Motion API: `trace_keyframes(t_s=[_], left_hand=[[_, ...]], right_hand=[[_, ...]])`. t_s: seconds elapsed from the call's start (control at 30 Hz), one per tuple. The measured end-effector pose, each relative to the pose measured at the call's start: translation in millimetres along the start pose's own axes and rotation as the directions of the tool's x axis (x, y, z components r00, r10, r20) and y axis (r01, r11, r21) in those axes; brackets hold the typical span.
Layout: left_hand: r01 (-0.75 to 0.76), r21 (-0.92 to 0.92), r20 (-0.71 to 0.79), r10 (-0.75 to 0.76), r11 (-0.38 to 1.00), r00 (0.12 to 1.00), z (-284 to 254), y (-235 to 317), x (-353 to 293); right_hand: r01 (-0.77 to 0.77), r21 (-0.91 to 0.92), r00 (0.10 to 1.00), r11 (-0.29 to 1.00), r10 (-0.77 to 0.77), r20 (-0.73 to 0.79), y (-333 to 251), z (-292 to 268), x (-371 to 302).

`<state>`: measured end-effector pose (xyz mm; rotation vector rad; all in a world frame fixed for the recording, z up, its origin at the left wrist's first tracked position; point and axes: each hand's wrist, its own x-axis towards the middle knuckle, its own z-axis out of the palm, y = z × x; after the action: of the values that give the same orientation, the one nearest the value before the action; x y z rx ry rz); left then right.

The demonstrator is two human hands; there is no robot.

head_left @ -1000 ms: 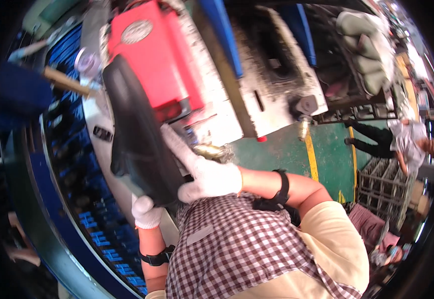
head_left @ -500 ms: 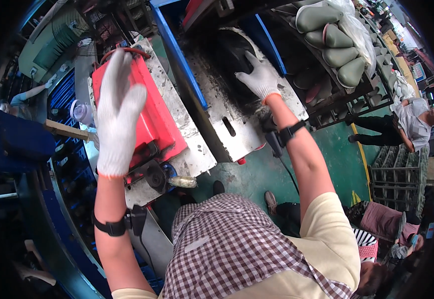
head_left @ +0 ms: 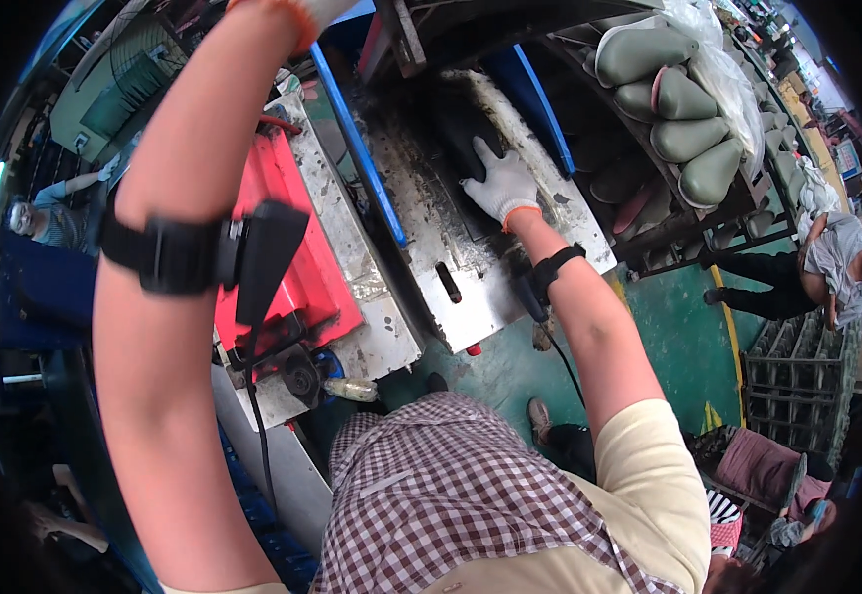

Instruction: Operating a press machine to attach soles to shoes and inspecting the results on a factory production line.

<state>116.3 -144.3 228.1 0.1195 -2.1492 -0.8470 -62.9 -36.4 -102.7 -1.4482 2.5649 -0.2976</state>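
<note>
My left arm reaches far up and forward across the red tray (head_left: pixel 300 238). Only the wrist and lower edge of my gloved left hand (head_left: pixel 324 12) show at the top edge; its fingers lie outside the picture. My right hand (head_left: pixel 503 185), in a white knitted glove with an orange cuff, rests with spread fingers on a flat black piece (head_left: pixel 456 148). That piece lies on the worn metal bed (head_left: pixel 480 297) of a machine, between two blue side guards (head_left: pixel 354 148). I cannot make out what kind of piece it is.
Grey-green boot-shaped forms (head_left: pixel 688 139) fill a dark rack on the right. A dark machine part (head_left: pixel 510 22) overhangs the bed. Beside the red tray's near end sit a black round part (head_left: pixel 300 376) and a wrapped yellowish roll (head_left: pixel 352 389). A person (head_left: pixel 827 267) stands far right.
My left hand has moved up and forward from over the red tray to the top edge. The right hand has shifted slightly nearer, its fingers still spread on the black piece.
</note>
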Motion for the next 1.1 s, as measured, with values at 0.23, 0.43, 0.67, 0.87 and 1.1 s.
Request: trace_keyframes(t_s=[0.23, 0.43, 0.67, 0.87, 1.1], left_hand=[[-0.030, 0.515, 0.100, -0.025, 0.857, 0.995, 10.1, -25.1, 51.0], [0.033, 0.292, 0.079, -0.058, 0.956, 0.995, 11.0, -4.3, 38.0], [-0.017, 0.372, -0.071, 0.046, 0.928, 0.996, 60.4, -12.3, -17.2], [-0.089, 0.598, -0.092, 0.179, 0.796, 0.979, 147.2, -25.6, -117.1], [-0.182, 0.537, 0.012, 0.208, 0.824, 0.978, 226.7, -77.1, -238.3]], right_hand=[[-0.030, -0.003, 0.999, 1.000, 0.030, 0.043, -7.8, -10.0, -1.8], [-0.033, -0.013, 0.999, 0.999, 0.033, 0.034, -21.3, -11.8, -6.7], [0.047, 0.384, 0.958, 0.922, 0.067, -0.277, 47.9, -19.2, -43.6], [-0.120, 0.622, 0.799, 0.774, 0.447, -0.401, 108.5, 4.3, -195.3], [-0.523, 0.698, 0.785, -0.490, 0.044, 0.619, 94.3, 45.8, -299.6]])
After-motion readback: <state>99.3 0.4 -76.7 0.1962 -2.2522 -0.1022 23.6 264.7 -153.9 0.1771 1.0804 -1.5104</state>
